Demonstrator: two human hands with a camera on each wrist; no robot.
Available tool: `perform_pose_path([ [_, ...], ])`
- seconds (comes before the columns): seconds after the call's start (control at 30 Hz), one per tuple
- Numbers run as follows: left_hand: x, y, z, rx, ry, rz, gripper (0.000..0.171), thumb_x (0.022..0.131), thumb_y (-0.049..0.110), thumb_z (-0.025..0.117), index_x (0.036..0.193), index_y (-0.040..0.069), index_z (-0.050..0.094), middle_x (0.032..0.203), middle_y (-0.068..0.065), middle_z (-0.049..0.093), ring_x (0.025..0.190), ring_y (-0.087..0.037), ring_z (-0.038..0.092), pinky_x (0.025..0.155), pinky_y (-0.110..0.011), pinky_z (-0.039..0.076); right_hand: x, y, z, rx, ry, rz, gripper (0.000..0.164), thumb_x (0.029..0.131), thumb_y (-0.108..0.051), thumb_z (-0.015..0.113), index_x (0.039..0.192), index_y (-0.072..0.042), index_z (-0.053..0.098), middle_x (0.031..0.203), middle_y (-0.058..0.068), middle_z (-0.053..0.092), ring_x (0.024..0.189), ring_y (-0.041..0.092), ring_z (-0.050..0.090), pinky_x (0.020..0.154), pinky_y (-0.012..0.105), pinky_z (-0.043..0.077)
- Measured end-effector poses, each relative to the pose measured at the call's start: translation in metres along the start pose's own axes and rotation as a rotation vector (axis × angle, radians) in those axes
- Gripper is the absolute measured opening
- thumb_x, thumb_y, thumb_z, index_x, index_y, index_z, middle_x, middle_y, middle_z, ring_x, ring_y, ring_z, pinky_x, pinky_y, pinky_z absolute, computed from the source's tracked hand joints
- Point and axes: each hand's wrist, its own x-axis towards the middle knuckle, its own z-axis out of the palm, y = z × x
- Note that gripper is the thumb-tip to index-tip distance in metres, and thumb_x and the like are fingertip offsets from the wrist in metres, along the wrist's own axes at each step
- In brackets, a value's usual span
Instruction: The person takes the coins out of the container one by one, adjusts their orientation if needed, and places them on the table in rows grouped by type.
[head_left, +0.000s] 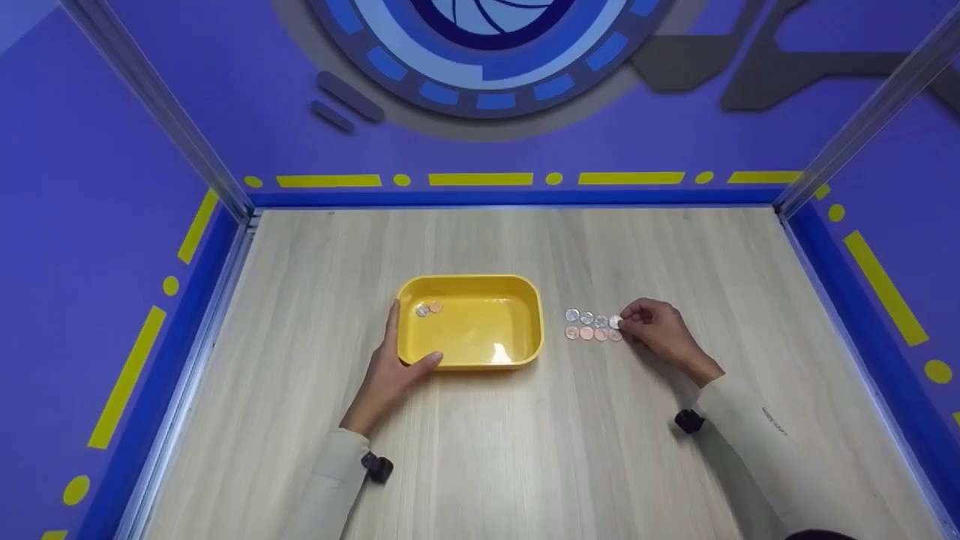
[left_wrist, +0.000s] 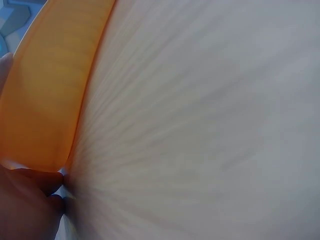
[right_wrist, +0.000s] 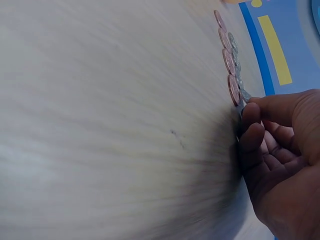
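Observation:
My left hand (head_left: 391,376) grips the yellow plastic box (head_left: 403,281) at its left front corner. The thumb lies on the front rim, and the fingers are along the left wall. Inside that box, toward the back left, are a silver coin (head_left: 422,310) and a copper coin (head_left: 436,307). On the table to the right, a row of silver coins (head_left: 587,318) lies behind a row of copper coins (head_left: 586,333). At the right end of the silver row, my right hand (head_left: 660,330) holds a silver coin (head_left: 615,322) by its edge with the fingertips. Its other fingers are curled in.
The wooden table (head_left: 480,450) has blue-purple panels with yellow marks on its left, back and right sides. A black wrist camera (head_left: 377,468) sits on the left sleeve and another black camera (head_left: 689,421) on the right sleeve.

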Motion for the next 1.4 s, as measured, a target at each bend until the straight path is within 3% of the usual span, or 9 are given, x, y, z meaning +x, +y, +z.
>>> perform_pose_path([
  [0.4,0.001,-0.001,0.000,-0.001,-0.006,0.010,0.125,0.092,0.054,0.088,0.179,0.029,0.003,0.177,-0.007,0.036,0.150,-0.024,0.050,0.127,-0.051,0.033,0.000,-0.001,0.006,-0.041,0.042,-0.016,0.006,0.102,-0.001,0.072,0.106,0.003,0.072,0.088,0.014,0.070,0.070,0.017,0.064,0.054,0.025,0.051],
  [0.77,0.001,-0.002,0.000,-0.008,-0.008,0.023,0.122,0.094,0.049,0.088,0.180,0.027,0.004,0.175,-0.009,0.040,0.145,-0.027,0.054,0.125,-0.054,0.035,0.001,-0.001,0.007,-0.101,0.077,-0.042,0.005,0.102,-0.001,0.071,0.103,0.003,0.073,0.085,0.012,0.071,0.068,0.016,0.063,0.055,0.024,0.050],
  [0.97,0.003,-0.007,0.000,-0.002,-0.016,0.006,0.124,0.093,0.052,0.088,0.179,0.029,0.002,0.178,-0.004,0.035,0.151,-0.023,0.049,0.127,-0.052,0.034,0.002,-0.002,0.008,-0.093,0.081,-0.090,0.006,0.103,-0.002,0.072,0.104,0.004,0.074,0.087,0.014,0.072,0.071,0.016,0.064,0.059,0.022,0.051],
  [1.07,0.003,-0.007,0.000,0.001,-0.012,0.008,0.124,0.093,0.054,0.088,0.179,0.031,0.002,0.178,-0.004,0.035,0.151,-0.022,0.049,0.127,-0.051,0.033,0.002,-0.007,0.009,-0.074,0.071,-0.101,0.007,0.103,-0.002,0.072,0.105,0.005,0.074,0.089,0.017,0.074,0.071,0.020,0.066,0.058,0.023,0.053],
  [1.1,0.000,0.001,0.000,0.000,-0.009,0.007,0.123,0.093,0.051,0.088,0.180,0.028,0.003,0.178,-0.007,0.035,0.152,-0.025,0.048,0.127,-0.052,0.033,0.002,-0.009,0.010,-0.071,0.069,-0.103,0.007,0.103,-0.002,0.073,0.105,0.005,0.074,0.090,0.018,0.075,0.072,0.021,0.067,0.058,0.022,0.053],
  [1.4,0.001,0.000,0.001,0.004,-0.001,-0.005,0.124,0.093,0.049,0.089,0.180,0.028,0.003,0.177,-0.007,0.036,0.153,-0.026,0.048,0.128,-0.053,0.033,0.008,-0.038,0.023,-0.002,0.026,-0.133,0.007,0.104,-0.003,0.073,0.106,0.003,0.075,0.090,0.026,0.074,0.072,0.041,0.071,0.057,0.028,0.055],
])
